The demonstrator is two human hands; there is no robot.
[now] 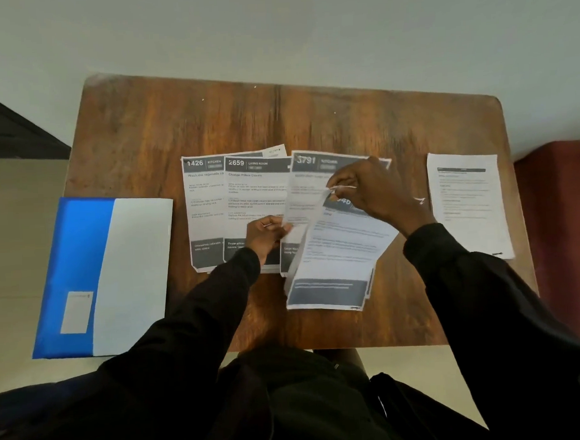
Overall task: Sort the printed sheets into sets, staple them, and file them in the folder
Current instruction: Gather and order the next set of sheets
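Hands: the left hand (pixel 266 236) pinches the near edge of a lifted sheet (pixel 303 206). The right hand (pixel 368 189) pinches its far edge, fingers clamped on the paper.
Sheets: the fanned sheets (pixel 208 203), headed 1426, 2659 and 3791, overlap at the bench's middle. A tilted stack (pixel 336 251) lies nearer the front edge, and a lone sheet (pixel 467 202) lies by the right edge.
Folder: the blue and white folder (pixel 128 266) lies shut at the left edge and seems to overhang it.
Risk: pulled between two hands, the sheet may crease or tear.
Risk: a sleeve could drag the overlapped pages and mix the sets.
Risk: a nudge might tip the folder off.
Stapler: none in view.
Surface: a worn brown wooden bench (pixel 244 122) with rounded corners.
Room: pale floor (pixel 273 27) beyond it, and something dark red (pixel 560 208) on the right.
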